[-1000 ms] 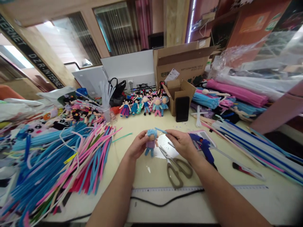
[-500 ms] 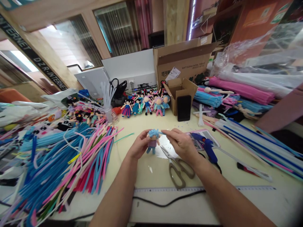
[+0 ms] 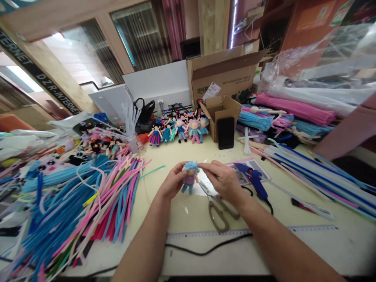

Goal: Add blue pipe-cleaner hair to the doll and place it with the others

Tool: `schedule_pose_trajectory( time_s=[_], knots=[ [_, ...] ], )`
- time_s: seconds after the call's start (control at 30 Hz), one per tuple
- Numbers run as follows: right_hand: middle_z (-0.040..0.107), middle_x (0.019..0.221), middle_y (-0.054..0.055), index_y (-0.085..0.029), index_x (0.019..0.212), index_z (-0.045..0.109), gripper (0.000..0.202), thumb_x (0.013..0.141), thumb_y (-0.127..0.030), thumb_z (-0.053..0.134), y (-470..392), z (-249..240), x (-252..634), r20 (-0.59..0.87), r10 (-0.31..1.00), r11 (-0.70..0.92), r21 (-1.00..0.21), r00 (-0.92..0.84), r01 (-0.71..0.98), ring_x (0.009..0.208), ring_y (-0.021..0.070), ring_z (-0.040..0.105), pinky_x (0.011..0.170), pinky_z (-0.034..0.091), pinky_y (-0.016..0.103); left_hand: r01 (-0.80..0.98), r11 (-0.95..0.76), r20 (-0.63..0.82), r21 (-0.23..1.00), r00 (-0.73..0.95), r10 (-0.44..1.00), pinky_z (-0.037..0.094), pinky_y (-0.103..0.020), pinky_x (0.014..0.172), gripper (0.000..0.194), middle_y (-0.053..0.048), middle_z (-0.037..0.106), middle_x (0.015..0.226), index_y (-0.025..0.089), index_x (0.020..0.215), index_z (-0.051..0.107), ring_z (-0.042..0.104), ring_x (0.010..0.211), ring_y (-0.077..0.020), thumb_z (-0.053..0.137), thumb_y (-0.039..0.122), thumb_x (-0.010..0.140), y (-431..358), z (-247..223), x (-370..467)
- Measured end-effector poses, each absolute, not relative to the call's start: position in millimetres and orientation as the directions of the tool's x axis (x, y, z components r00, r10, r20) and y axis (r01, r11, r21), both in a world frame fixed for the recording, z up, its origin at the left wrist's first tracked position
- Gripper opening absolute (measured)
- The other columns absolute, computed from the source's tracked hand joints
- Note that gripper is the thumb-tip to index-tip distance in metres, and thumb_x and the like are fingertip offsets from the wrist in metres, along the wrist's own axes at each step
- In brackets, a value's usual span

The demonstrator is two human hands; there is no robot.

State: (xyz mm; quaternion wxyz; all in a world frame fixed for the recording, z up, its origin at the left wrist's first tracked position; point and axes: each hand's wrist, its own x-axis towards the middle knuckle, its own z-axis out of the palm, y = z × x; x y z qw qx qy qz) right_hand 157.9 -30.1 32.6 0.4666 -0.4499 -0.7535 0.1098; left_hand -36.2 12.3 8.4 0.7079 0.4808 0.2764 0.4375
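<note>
A small doll with spiky light-blue hair, a purple top and blue legs stands upright between my hands, above the table. My left hand is closed round its side and back, thumb near the head. My right hand is closed, with its forefinger reaching to the side of the blue hair. Whether its fingertips pinch anything is too small to make out. Below my right hand lie scissors with grey-brown handles, their blades pointing toward the doll. A blue glue gun rests to the right of that hand.
Pipe cleaners in many colours cover the left side. Finished dolls stand at the back, beside a small cardboard box and a black phone. A ruler and a black cable cross the front. Long strips lie right.
The whole view has shifted slightly. Both hands keep nearly the same pose round the doll, and the right forefinger lies close against its hair.
</note>
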Motion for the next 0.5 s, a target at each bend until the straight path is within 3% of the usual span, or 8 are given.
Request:
schedule_pose_trajectory(
  time_s=[0.5],
  knots=[
    [0.064, 0.081, 0.003, -0.023, 0.107, 0.068, 0.025, 0.091, -0.018, 0.049, -28.8, 29.9, 155.9, 0.578, 0.797, 0.565, -0.609, -0.176, 0.556, 0.075, 0.0153, 0.061, 0.069, 0.045, 0.025, -0.353, 0.143, 0.044, 0.924, 0.473, 0.88, 0.051, -0.032, 0.066, 0.047, -0.01, 0.071, 0.094, 0.017, 0.107, 0.054, 0.068, 0.071, -0.021, 0.074, 0.039, 0.07, 12.8, 5.7, -36.3]
  ],
)
